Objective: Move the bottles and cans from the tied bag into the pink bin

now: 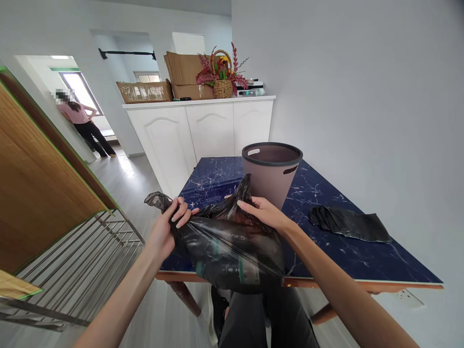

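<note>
A full black rubbish bag (232, 251) rests at the near edge of the blue marble-patterned table (326, 193). My left hand (170, 227) is closed around the bag's gathered left corner, pulling it out to a point. On the bag's upper right side my right hand (263, 210) grips another gathered fold. Bottles or cans show dimly through the plastic. Just behind the bag stands a grey-brown plastic bin (271, 169), upright and without a liner.
A folded black bag (348, 223) lies flat on the table's right. A metal rack (79, 270) and wooden panel (32, 193) stand at my left. White cabinets (203, 130) carry cardboard boxes and a flower basket (223, 72). A person (81, 123) stands in the far doorway.
</note>
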Motion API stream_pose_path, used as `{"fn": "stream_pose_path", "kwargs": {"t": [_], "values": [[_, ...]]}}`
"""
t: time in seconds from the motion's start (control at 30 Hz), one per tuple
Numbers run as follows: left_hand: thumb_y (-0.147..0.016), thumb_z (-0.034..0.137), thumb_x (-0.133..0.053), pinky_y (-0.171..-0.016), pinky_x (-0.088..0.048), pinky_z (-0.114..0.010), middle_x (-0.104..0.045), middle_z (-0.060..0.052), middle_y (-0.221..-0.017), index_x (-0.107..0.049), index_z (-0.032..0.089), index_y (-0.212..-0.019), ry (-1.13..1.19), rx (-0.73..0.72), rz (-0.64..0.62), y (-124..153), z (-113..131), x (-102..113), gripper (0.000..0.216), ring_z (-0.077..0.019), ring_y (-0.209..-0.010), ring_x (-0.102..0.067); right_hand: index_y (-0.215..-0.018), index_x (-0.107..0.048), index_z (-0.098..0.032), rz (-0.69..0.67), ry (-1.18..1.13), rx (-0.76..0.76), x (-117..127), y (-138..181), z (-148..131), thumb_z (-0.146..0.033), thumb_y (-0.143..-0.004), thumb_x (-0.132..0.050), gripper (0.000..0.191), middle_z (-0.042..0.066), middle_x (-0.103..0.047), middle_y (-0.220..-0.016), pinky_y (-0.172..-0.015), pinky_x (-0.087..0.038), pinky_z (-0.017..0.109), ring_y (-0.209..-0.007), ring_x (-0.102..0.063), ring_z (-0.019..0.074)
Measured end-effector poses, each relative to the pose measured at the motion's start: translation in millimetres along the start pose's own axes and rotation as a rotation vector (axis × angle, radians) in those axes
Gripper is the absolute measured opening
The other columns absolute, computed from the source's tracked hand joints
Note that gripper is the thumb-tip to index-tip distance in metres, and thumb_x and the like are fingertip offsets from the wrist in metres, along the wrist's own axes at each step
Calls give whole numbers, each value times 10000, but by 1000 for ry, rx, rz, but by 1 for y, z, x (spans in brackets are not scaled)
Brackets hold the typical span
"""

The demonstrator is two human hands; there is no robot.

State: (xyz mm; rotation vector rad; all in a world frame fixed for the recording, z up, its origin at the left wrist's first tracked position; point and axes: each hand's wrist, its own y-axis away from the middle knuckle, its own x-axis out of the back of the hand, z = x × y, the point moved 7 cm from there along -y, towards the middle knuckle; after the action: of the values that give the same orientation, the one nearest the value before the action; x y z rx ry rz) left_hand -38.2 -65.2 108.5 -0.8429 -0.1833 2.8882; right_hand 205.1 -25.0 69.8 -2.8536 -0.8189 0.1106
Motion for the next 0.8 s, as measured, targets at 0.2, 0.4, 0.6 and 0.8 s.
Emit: {"fn": "stream_pose_path", "kwargs": {"t": [0.2, 0.4, 0.6, 0.8], "values": [[-1032, 289, -688, -595, -532, -193, -246, 109, -598, -617, 155, -874, -56, 23, -36, 2, -3, -9, 219, -62, -481, -223, -896, -688, -243, -7, -416, 189, -26, -10, -29, -623, -969, -706, 388, 23, -712, -857, -1060, -535, 422, -1060, -721, 241], [-1033, 501, -650, -547, -421, -217, -218, 101, -618, -575, 190, -855, -370, -9, -98, 5, -9, -16, 366, -88, -518, -197, -893, -492, -264, 143, -347, 14, -36, -23, -22, -646, -957, -656, 420, -117, -264, -634, -461, -399, 242, -471, -247, 94], [-1081, 588, -470, -537, -324, -263, -358, 58, -679, -574, 214, -967, -869, -109, -124, 6, -19, -29, 405, -126, -567, -321, -1082, -565, -236, 173, -67, -161, -55, -22, -5, -405, -856, -753, 339, -75, -498, -702, -501, -336, 249, -561, -432, 123], [-1054, 266, -425, -1021, -516, -453, -617, -111, -1184, -611, 204, -985, -1429, -462, -191, 23, 16, -62, 207, -273, -1137, -581, -1485, -469, -223, -75, 441, 93, -90, -7, -38, -316, -676, -885, 914, 116, -589, -1374, -1064, -503, 474, -1280, -552, 316]]}}
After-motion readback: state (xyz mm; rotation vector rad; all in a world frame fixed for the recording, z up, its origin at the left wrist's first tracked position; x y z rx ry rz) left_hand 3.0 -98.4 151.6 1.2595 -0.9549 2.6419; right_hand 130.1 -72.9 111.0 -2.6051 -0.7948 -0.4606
